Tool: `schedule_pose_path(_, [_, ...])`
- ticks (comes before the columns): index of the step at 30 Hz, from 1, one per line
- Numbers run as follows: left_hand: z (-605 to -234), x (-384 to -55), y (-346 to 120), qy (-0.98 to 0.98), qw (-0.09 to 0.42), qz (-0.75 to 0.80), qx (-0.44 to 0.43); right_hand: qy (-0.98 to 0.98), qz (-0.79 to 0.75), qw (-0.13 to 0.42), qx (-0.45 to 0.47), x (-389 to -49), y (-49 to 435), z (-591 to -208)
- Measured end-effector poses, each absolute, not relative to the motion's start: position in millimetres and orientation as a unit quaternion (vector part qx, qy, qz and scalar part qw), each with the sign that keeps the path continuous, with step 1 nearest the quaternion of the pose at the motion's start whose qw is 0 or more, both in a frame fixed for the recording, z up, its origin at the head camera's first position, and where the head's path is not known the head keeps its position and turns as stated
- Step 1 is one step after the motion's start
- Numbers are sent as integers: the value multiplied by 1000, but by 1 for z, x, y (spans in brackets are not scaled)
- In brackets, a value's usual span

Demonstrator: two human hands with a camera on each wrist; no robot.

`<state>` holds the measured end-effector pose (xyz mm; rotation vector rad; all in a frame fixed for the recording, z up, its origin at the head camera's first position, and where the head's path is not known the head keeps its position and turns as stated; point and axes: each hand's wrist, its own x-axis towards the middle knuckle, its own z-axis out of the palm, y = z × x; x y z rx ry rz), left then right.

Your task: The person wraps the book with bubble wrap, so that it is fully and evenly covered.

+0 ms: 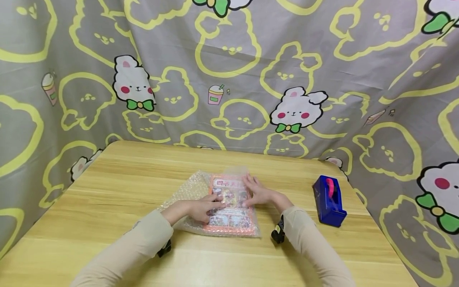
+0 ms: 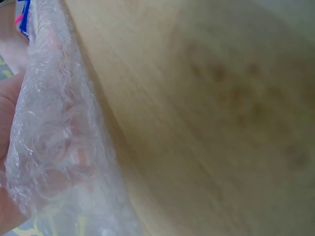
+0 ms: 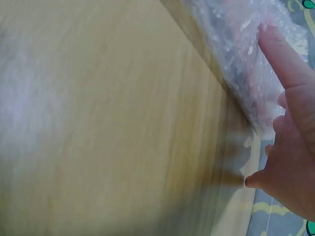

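Observation:
A flat book-like item with a red-orange printed cover lies on the table under clear bubble wrap, whose loose part spreads to the left. My left hand rests on top of the wrapped item, fingers reaching toward its middle. At the right edge, my right hand touches the wrap with fingers spread and thumb on the cover. In the right wrist view, one finger of the right hand presses on the bubble wrap. The left wrist view shows the bubble wrap overlapping part of the left hand.
A blue tape dispenser with a pink tape core stands on the right side of the wooden table. A grey curtain with yellow outlines and white cartoon animals hangs behind and beside the table.

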<state>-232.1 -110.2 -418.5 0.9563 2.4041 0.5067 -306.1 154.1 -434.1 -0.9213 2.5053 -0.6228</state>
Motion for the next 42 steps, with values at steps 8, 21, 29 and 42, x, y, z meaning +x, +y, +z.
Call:
schedule_pose_path(8, [-418, -234, -115, 888, 261, 169, 338, 913, -181, 204, -304, -301, 132, -434])
schedule_pose_path(21, [-421, -235, -113, 886, 244, 170, 356, 926, -115, 173, -314, -290, 113, -440])
schedule_pose_path(29, [-423, -237, -108, 886, 242, 170, 357, 930, -93, 174, -310, -286, 110, -441])
schedule_pose_path(42, [-415, -236, -108, 893, 240, 137, 356, 929, -88, 173, -316, -288, 109, -443])
